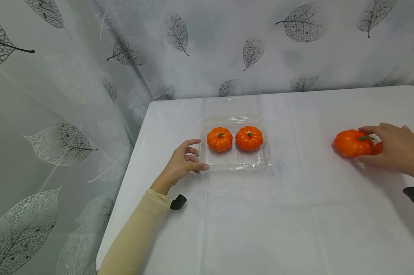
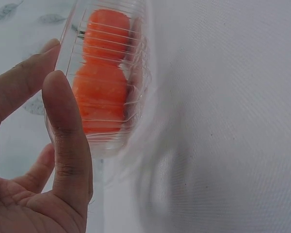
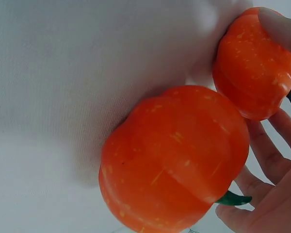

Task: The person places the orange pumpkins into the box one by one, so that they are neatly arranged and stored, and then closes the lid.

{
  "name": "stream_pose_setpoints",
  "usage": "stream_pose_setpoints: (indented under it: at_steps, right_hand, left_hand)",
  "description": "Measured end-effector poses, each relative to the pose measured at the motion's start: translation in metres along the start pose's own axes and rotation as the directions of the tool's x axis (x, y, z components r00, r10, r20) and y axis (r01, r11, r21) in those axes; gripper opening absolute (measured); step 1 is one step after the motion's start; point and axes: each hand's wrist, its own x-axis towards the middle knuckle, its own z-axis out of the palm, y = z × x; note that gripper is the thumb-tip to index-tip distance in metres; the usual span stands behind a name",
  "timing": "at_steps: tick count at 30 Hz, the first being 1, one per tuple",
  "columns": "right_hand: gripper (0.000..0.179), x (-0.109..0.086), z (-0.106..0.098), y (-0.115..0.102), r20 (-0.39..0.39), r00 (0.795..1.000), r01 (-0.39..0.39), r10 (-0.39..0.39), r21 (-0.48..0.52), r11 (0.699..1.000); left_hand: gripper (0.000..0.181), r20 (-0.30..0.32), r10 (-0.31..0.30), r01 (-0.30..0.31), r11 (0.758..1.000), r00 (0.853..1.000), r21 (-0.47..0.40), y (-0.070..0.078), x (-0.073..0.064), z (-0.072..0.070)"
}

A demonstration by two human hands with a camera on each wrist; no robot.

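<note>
A hinged clear plastic container (image 1: 238, 160) lies with its lid (image 1: 232, 107) folded back. Inside sit two small orange pumpkins (image 1: 219, 139) with green stems, side by side. My left hand (image 1: 183, 162) is at the container's left side, index fingertip by the side wall and thumb tip at the near-left corner. To the far right, my right hand (image 1: 397, 147) holds an orange pumpkin (image 1: 350, 143) between thumb and fingers. A second pumpkin (image 3: 174, 160) sits beside it, under the palm, partly hidden by the hand in the head view.
A white cloth covers the table (image 1: 262, 229). Behind and to the left hangs a pale curtain (image 1: 207, 46) printed with grey leaves. The table's left edge runs close to my left forearm (image 1: 138, 233).
</note>
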Motion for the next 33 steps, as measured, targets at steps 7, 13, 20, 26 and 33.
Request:
stream_pose_setpoints:
  at_steps: [7,13,20,26,33]
  right_hand:
    - [0.084,0.000,0.004,-0.011,-0.020,0.999,0.047,-0.047,0.010,0.999]
    - [0.083,-0.001,0.004,-0.019,-0.048,0.994,0.102,-0.101,0.014,0.995]
    - [0.087,-0.002,0.006,-0.032,0.017,0.989,0.139,-0.145,0.189,0.972]
    - [0.088,-0.009,0.004,-0.049,0.074,0.984,0.122,-0.162,0.385,0.915]
    - [0.083,-0.015,0.006,-0.066,0.034,0.972,0.185,-0.234,0.504,0.843]
  left_hand:
    - [0.092,-0.009,-0.009,0.009,1.000,1.000,0.004,0.001,-0.001,0.001]
    - [0.092,-0.013,-0.010,0.010,1.000,1.000,0.007,0.002,-0.001,0.002]
    - [0.093,-0.010,-0.005,0.005,1.000,1.000,-0.002,0.002,-0.001,0.002]
    - [0.093,-0.006,-0.005,0.005,1.000,1.000,-0.001,0.002,-0.002,0.001]
    - [0.094,-0.002,0.004,-0.004,1.000,1.000,-0.002,0.001,-0.002,0.000]
